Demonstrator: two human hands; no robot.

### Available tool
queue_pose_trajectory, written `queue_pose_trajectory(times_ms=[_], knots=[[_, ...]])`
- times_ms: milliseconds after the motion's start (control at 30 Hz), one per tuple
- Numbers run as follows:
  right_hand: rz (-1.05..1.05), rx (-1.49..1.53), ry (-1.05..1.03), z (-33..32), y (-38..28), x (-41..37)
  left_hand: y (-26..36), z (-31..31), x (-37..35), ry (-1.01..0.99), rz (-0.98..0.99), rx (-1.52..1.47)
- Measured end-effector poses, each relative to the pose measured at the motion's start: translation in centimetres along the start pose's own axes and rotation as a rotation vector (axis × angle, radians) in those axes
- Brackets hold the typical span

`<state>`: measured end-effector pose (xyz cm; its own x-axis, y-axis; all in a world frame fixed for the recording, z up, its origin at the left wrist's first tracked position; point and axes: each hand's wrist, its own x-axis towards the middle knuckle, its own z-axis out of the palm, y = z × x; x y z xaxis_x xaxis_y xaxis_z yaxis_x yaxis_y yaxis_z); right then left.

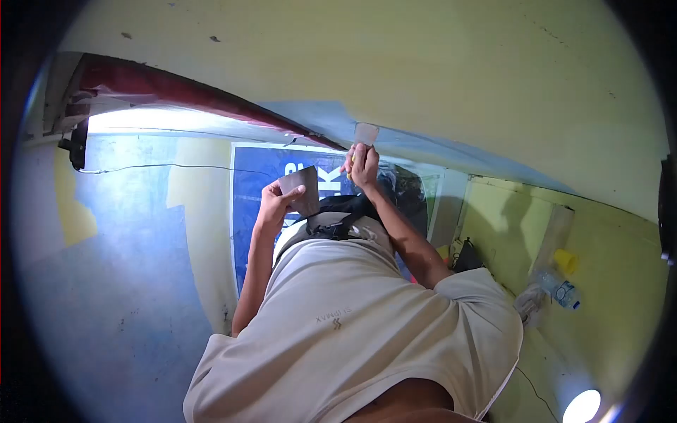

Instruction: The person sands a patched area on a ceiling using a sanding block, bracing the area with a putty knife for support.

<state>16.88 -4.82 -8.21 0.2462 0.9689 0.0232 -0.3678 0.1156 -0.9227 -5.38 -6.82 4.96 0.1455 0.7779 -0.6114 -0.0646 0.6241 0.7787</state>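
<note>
A flat grey rectangular plate [303, 190] is pinched between the thumb and fingers of my left hand [281, 200], in front of my waist. My right hand [364, 168] is wrapped round the handle of a putty knife [366, 134]; a bit of yellow shows at the fingers. The knife's pale blade points up and lies at or against the light blue band [310, 113] along the lower part of the yellowish wall surface [423, 63]. Whether the blade touches the surface cannot be told.
A blue banner [250, 190] with white letters stands behind my arms. At the right are a plastic bottle [566, 295], a yellow cup [565, 261] and a bright lamp [582, 407]. A dark red beam [169, 88] and a thin wire [162, 166] run at the left.
</note>
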Motion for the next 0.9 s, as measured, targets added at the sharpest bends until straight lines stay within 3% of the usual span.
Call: queue_pose_trajectory(times_ms=[200,333,367,500,600,633,667,733,833,900], knots=[[-0.057,0.018,-0.016,0.2,0.0,0.3,0.8,0.2,0.6,-0.040,0.030,0.047],[-0.024,0.023,0.093,1.2,-0.4,-0.2,1.2,1.1,0.9,-0.046,0.072,-0.064],[-0.115,0.116,0.035,1.5,-0.7,0.1,1.0,0.2,1.2,-0.100,0.025,-0.028],[0.024,0.038,0.063,0.7,0.4,-0.4,1.1,1.0,1.5,-0.099,0.046,-0.039],[-0.004,-0.060,0.040,1.4,-3.1,-0.5,2.1,2.7,1.2,-0.095,0.030,-0.026],[0.002,0.043,0.034,1.8,-3.5,-0.2,1.8,2.6,1.5,-0.114,0.056,-0.039],[-0.039,0.052,-0.017,1.7,-3.3,0.0,1.7,2.6,1.5,-0.113,0.040,-0.044],[-0.019,-0.107,0.095,1.8,-1.5,-0.2,2.2,2.9,1.4,-0.113,0.019,-0.045],[0.078,0.000,0.059,2.0,-1.6,-0.8,1.8,2.7,2.2,-0.112,0.063,-0.031],[0.019,-0.021,0.019,2.5,-3.1,-0.2,1.6,2.5,2.1,-0.115,0.049,-0.023]])
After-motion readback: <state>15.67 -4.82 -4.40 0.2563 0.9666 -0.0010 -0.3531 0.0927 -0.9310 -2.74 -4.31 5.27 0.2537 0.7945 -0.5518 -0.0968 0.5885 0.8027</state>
